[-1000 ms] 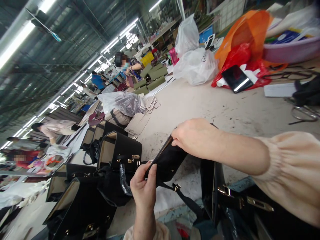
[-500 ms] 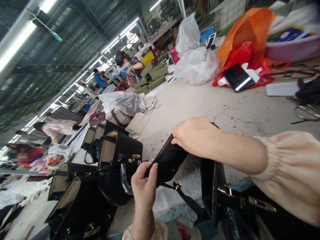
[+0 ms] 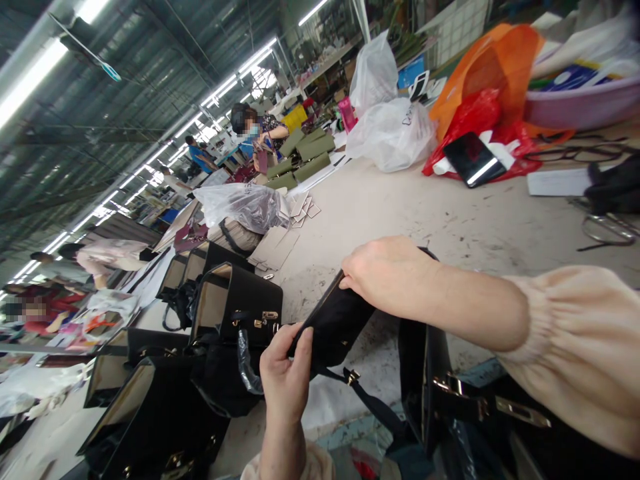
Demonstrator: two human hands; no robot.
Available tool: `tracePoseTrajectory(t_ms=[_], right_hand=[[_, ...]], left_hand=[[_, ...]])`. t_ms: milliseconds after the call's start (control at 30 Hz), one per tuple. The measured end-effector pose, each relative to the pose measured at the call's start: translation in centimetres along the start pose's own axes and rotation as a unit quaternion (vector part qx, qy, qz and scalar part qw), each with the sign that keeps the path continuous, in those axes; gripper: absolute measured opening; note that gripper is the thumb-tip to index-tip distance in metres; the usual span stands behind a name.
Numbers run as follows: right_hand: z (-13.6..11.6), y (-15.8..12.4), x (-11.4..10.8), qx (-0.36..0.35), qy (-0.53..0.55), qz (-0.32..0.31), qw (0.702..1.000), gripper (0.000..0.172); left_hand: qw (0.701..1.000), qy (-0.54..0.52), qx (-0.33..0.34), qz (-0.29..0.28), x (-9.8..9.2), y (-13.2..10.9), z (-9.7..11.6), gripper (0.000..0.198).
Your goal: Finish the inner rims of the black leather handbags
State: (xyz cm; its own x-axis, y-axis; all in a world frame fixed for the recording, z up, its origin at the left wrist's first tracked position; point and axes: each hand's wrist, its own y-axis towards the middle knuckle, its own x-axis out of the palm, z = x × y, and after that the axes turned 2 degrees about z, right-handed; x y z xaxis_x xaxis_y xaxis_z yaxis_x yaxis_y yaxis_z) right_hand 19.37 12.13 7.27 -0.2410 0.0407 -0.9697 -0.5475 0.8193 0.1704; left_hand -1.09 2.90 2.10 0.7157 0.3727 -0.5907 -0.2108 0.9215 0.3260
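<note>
In front of me a black fabric bag lining [image 3: 345, 323] is stretched tilted, its upper edge running between both hands. My left hand [image 3: 286, 367] pinches the lower left end of that edge between thumb and fingers. At the upper right end, my right hand [image 3: 383, 270] is closed over the same edge from above; some of its fingertips are hidden. Just right of the lining stands a black handbag [image 3: 430, 387] with gold metal fittings. A black strap [image 3: 375, 407] with a gold buckle hangs below the lining.
Several black handbags [image 3: 253, 300] with beige insides stand on the left of the table [image 3: 360, 207]. Behind them lie a clear plastic bag [image 3: 243, 203] and flat card pieces. A phone [image 3: 475, 160], a red bag, white bags and scissors [image 3: 607, 230] lie farther back. Other people work beyond.
The view has shifted slightly. Both hands keep their grip on the lining's edge, almost unmoved.
</note>
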Motion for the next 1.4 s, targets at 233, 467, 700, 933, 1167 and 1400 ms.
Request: tracePoseTrajectory(t_ms=[233,467,700,933,1167,1400], right_hand=[[-0.2,0.0,-0.3,0.012,0.001,-0.008,1.000,0.026],[-0.2,0.1,-0.3,0.009,-0.003,-0.009,1.000,0.024],[-0.3,0.3,-1.0,0.013,-0.004,-0.014,1.000,0.024],[-0.1,0.1,-0.5,0.004,0.018,0.034,0.999,0.019],[0.4,0.1,-0.3,0.000,0.030,0.054,0.998,0.018],[0.3,0.2,-0.5,-0.002,0.012,0.017,1.000,0.020]], left_hand=[[1.000,-0.014,-0.001,0.003,0.2,0.0,0.6,0.016],[1.000,-0.012,0.007,-0.008,0.1,0.0,0.6,0.016],[0.994,0.025,0.021,-0.101,-0.5,0.7,1.2,0.022],[0.996,0.026,0.000,-0.085,-0.4,1.4,1.6,0.023],[0.999,0.027,0.005,-0.047,0.0,1.4,1.7,0.020],[0.999,0.022,-0.026,-0.013,0.3,0.5,1.8,0.019]])
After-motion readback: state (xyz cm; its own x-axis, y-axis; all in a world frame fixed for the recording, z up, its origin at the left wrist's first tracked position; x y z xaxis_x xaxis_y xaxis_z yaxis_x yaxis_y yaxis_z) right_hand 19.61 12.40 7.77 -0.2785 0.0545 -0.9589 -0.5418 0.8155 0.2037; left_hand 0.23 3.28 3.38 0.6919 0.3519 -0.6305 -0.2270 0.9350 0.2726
